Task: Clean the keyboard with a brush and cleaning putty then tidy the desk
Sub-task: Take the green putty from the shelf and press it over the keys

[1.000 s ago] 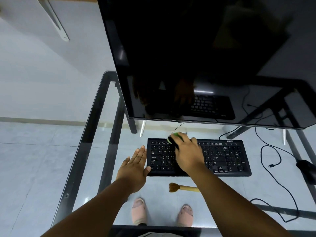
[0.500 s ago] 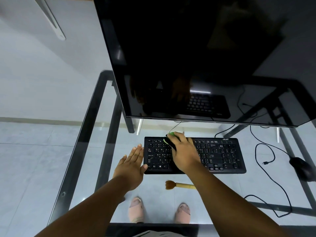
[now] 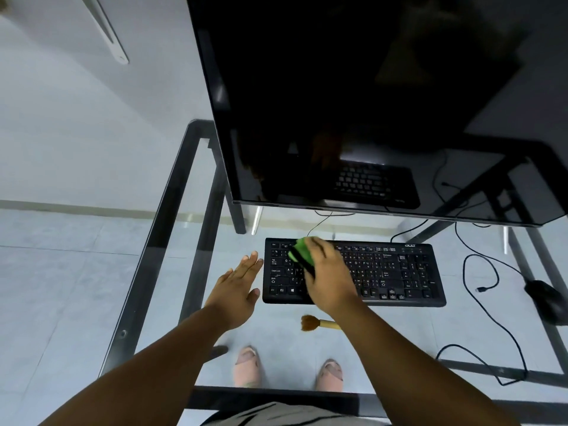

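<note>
Right hand: our right hand is over the left half of the keyboard, fingers curled round a green lump of putty with a dark part under it; we cannot tell whether the lump touches the keys.
Left hand: our left hand is flat with fingers straight and together, holding nothing, just beside the left end of the keyboard; we cannot tell if it touches the glass.
Keyboard: black, lying square across the glass counter, just in front of the lower edge of the monitor; its thin cable runs back under the screen.
Putty: at the far left rows of the keys, in our right hand's grip.
Brush: the brush lies on the counter just near of the keyboard, brown bristles pointing left, its pale handle partly hidden under our right forearm.
Monitor: dark screen, showing a dim reflection of the keyboard.
Mouse: a black mouse sits on the counter well to the right of the keyboard.
Cables: loose black cables loop between the keyboard and the mouse.
Below the glass: our two feet in pale slippers show on the tiled floor.
</note>
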